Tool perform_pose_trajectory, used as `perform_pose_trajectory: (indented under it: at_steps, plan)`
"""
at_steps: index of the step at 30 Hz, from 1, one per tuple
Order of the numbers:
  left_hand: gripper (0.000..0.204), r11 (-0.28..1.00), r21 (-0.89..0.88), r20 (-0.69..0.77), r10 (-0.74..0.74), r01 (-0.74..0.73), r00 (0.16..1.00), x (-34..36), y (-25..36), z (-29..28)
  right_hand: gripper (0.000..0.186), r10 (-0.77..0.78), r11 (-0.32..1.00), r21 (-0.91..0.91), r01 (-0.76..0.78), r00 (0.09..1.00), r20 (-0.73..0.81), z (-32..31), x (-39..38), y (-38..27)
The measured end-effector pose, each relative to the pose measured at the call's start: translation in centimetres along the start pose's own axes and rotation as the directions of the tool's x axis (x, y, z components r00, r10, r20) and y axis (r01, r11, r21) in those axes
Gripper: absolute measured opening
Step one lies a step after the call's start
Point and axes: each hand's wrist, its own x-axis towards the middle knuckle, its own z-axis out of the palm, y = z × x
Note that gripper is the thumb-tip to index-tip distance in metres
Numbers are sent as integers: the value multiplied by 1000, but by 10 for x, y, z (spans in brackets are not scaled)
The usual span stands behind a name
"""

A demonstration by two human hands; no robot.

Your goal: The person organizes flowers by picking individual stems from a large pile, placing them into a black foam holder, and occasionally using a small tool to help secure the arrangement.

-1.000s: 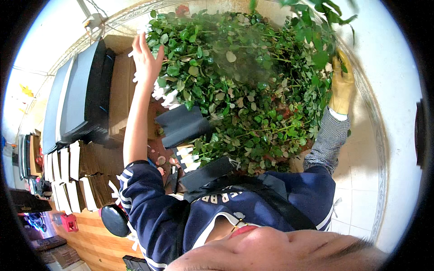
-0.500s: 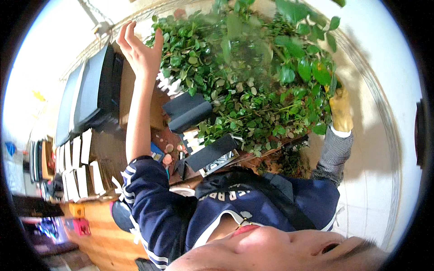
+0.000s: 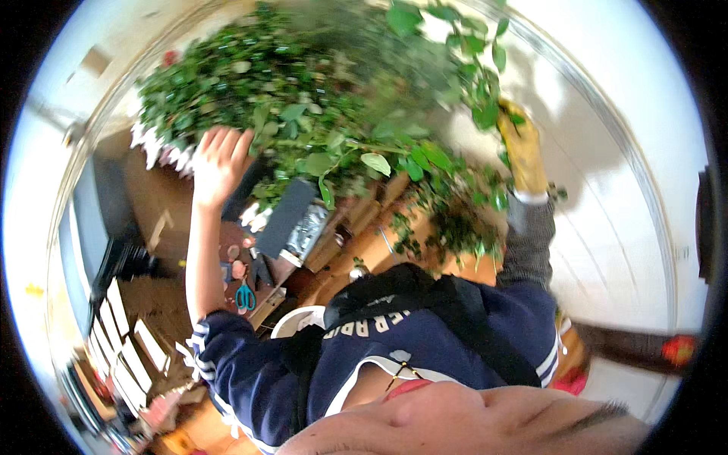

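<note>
My bare left hand [image 3: 218, 163] is closed at the near left edge of a big heap of leafy green stems [image 3: 227, 87]. Its fingers curl down at the end of a leafy stem [image 3: 364, 146] that stretches away to the right; the fingertips are hidden. On my right hand [image 3: 523, 148] is a yellow work glove, with a grey checked sleeve above the wrist. That hand is closed around a leafy stem [image 3: 485, 114], whose leaves rise past the glove toward the top of the view. Motion blurs the foliage between the hands.
Below the heap stand dark boxes [image 3: 287, 216] on a brown table with teal-handled scissors [image 3: 245, 297]. A white bucket [image 3: 299, 318] is close to my body. Stacked cartons [image 3: 125, 334] fill the left; a pale wall [image 3: 607, 174] runs along the right.
My left hand has come down from raised, spread fingers to closed at the foliage. The gloved right hand has shifted left and slightly up with its stem. The whole view has turned.
</note>
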Motion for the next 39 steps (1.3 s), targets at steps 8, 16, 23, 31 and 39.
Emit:
perform_pose_trajectory:
  at_steps: [8,16,23,31,39]
  plan:
    - [29,997,-76,29,-7,9,1000,1,115,77,30,-319,922,-84,378,618,-719,-173,-26,9]
    - [32,991,-131,86,7,4,996,34,174,142,31,88,952,66,298,-63,-994,-465,-167,99]
    - [32,977,-158,55,154,-144,987,94,217,152,34,39,925,123,-358,-233,-972,-532,-236,188]
    - [39,956,-172,115,258,-236,959,87,231,130,32,153,987,150,56,-63,-986,-522,-255,240]
    - [20,999,-51,348,17,1,937,33,220,136,31,282,893,428,141,567,-774,-444,-251,249]
